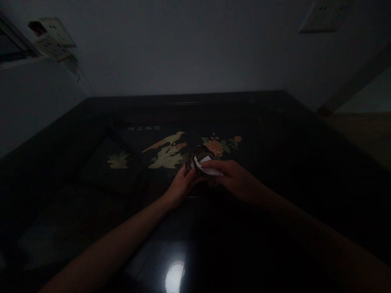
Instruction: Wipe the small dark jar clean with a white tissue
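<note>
In the dim head view, my left hand [182, 180] is wrapped around the near left side of a small, dark, shiny round vessel [190, 158] with a glossy rim. Its exact kind is hard to make out in this light. My right hand [233, 173] pinches a white tissue [214, 171], part of which lies over the rim and into the opening. Both hands are close together above the middle of the tabletop. Some fingers of each hand are hidden behind the tissue and the vessel.
The glossy black table [244, 232] carries an inlaid bird [168, 140], a flower [214, 147] and written characters. Its far edge meets a pale wall [189, 49]. Wall sockets [56, 31] are at the upper left, others [324, 14] at the upper right. Wooden floor [363, 132] shows at right.
</note>
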`<state>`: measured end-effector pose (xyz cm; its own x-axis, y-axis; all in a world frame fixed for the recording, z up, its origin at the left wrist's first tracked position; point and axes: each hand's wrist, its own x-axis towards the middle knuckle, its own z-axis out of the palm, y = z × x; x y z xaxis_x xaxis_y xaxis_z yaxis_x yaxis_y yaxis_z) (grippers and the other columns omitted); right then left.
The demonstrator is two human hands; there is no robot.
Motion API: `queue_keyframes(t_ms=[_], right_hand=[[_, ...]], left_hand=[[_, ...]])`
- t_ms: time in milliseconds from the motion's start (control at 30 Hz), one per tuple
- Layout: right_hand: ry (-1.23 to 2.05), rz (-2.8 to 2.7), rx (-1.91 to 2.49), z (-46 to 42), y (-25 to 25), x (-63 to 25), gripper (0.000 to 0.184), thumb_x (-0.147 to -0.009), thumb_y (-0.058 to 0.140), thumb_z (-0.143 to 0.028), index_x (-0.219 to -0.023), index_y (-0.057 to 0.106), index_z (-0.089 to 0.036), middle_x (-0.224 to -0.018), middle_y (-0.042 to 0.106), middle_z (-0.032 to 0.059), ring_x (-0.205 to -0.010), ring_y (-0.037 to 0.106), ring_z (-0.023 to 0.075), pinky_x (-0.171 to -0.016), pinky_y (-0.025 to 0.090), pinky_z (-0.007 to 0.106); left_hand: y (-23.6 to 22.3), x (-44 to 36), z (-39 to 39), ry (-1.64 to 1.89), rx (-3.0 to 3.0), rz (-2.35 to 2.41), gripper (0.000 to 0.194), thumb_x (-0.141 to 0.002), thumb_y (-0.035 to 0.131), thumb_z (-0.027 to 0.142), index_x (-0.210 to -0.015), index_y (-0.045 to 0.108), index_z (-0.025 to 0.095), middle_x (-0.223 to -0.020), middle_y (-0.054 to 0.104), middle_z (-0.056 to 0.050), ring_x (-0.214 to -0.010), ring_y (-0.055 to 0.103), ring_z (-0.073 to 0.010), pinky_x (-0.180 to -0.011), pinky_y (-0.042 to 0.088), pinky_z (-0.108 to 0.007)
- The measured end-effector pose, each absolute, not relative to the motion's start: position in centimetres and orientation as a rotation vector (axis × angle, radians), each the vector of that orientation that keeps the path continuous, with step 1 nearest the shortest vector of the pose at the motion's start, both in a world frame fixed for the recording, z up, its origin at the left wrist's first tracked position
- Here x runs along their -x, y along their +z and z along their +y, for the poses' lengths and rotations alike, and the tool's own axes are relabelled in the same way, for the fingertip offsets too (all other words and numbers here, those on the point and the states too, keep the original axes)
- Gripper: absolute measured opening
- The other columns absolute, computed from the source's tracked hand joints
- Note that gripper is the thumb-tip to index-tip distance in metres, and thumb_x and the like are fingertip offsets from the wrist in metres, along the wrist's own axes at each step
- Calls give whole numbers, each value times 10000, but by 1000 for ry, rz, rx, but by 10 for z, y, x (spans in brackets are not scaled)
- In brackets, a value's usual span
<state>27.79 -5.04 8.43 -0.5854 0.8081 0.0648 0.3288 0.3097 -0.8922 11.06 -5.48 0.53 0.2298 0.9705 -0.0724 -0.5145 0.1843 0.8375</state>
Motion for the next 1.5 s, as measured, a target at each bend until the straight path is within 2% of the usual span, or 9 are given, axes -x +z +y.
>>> queue_keyframes(t_ms=[133, 233, 367, 467, 633, 800, 1000, 1233, 1500], right_hand=[[1349, -2028, 994, -53, 76, -273, 391, -883, 422, -99, -1214, 612, -182, -1092, 687, 76, -707, 654, 126, -648, 541, 254], [1291, -2115, 993, -53, 71, -271, 402, -883, 412, -77, -1225, 604, -165, -1114, 691, 87, -793, 676, 151, -724, 542, 282], [952, -2383, 980, -53, 68, -273, 419, -866, 424, -34, -1224, 599, -161, -1172, 679, 95, -1018, 650, 184, -878, 498, 315], [603, -2653, 998, -53, 67, -276, 388, -874, 445, -42, -1218, 594, -143, -1190, 663, 123, -1051, 637, 207, -885, 498, 337], [31, -2907, 897, -49, 70, -280, 290, -896, 470, -73, -1131, 631, -130, -1165, 667, 136, -1097, 607, 236, -899, 475, 384], [-137, -2872, 817, -48, 74, -282, 242, -901, 490, -94, -1075, 655, -125, -1172, 668, 140, -1164, 570, 262, -970, 419, 445], [-1, -2867, 936, -52, 76, -279, 274, -899, 473, -89, -1110, 646, -118, -1181, 652, 156, -1120, 588, 267, -855, 495, 393], [538, -2563, 1112, -62, 69, -267, 406, -856, 392, -10, -1175, 619, -119, -1101, 675, 132, -1005, 626, 228, -882, 498, 387], [1239, -1789, 986, -70, 38, -255, 435, -869, 403, -85, -1242, 579, -223, -1214, 628, 77, -1015, 629, 182, -790, 562, 306]], left_hand=[[8, -112, -54, 1162, -747, 664, 505, -694, 706, 541, -996, 678, 138, -999, 696, -119, -1036, 605, -297, -860, 491, -381], [10, -112, -53, 1147, -692, 671, 490, -733, 669, 545, -1007, 677, 139, -1005, 701, -125, -1063, 598, -305, -877, 495, -398], [11, -113, -52, 1190, -621, 644, 480, -796, 633, 485, -1194, 578, 224, -1165, 648, -85, -1109, 579, -254, -911, 486, -391], [12, -113, -52, 1197, -610, 643, 504, -826, 611, 454, -1281, 505, 264, -1249, 598, -76, -1138, 560, -233, -920, 481, -368], [12, -114, -52, 1183, -611, 652, 511, -823, 612, 458, -1281, 510, 254, -1267, 580, -86, -1121, 558, -234, -862, 504, -349], [6, -113, -49, 1174, -604, 610, 511, -828, 565, 526, -1226, 563, 205, -1181, 623, -104, -975, 603, -218, -726, 521, -299], [6, -114, -49, 1192, -619, 619, 462, -789, 610, 533, -1078, 635, 174, -1012, 673, -86, -767, 602, -160, -598, 491, -240], [16, -116, -55, 1202, -655, 615, 552, -751, 708, 406, -1249, 541, 233, -1164, 637, -63, -1082, 583, -219, -906, 469, -323], [9, -114, -53, 1232, -697, 629, 709, -690, 774, 373, -1321, 470, 262, -1197, 632, -55, -1132, 570, -209, -958, 427, -301]])
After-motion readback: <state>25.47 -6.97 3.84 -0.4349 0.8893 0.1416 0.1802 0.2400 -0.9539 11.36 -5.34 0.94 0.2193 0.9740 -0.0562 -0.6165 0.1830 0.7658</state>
